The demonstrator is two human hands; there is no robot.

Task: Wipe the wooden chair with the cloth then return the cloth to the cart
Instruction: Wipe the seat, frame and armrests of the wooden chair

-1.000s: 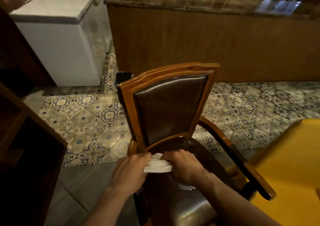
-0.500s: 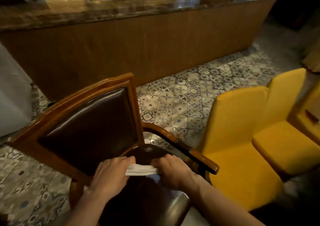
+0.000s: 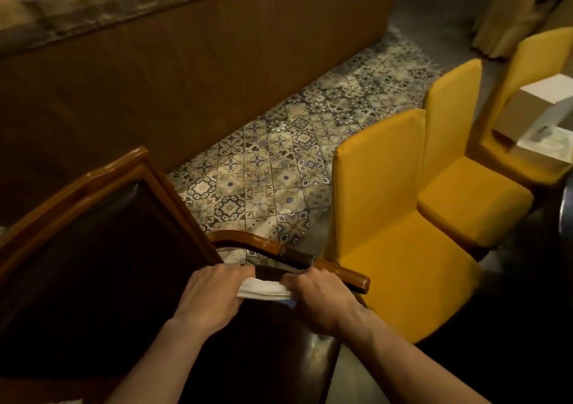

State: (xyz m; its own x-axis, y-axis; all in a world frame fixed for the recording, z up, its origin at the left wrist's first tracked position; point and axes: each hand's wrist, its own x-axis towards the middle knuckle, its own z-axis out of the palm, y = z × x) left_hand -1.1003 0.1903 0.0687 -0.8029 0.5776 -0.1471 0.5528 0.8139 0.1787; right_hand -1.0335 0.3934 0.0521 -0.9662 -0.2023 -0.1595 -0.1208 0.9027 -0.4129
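Observation:
The wooden chair (image 3: 124,171) has an orange-brown frame, a dark leather back and seat, and a curved armrest (image 3: 341,275) on the right. It fills the lower left of the head view. A folded white cloth (image 3: 265,289) is stretched between both hands above the seat. My left hand (image 3: 210,298) grips its left end and my right hand (image 3: 322,301) grips its right end, close to the armrest. No cart is in view.
Two yellow covered chairs (image 3: 390,217) (image 3: 465,183) stand close on the right, a third (image 3: 539,62) behind carries cardboard boxes (image 3: 533,109). A long wood-panelled counter (image 3: 186,71) runs across the back. Patterned floor tiles (image 3: 273,168) lie between counter and chairs.
My view has swung to the right, so the wooden chair has slid left and more yellow chairs show. Both hands still hold the cloth and have shifted toward the right armrest.

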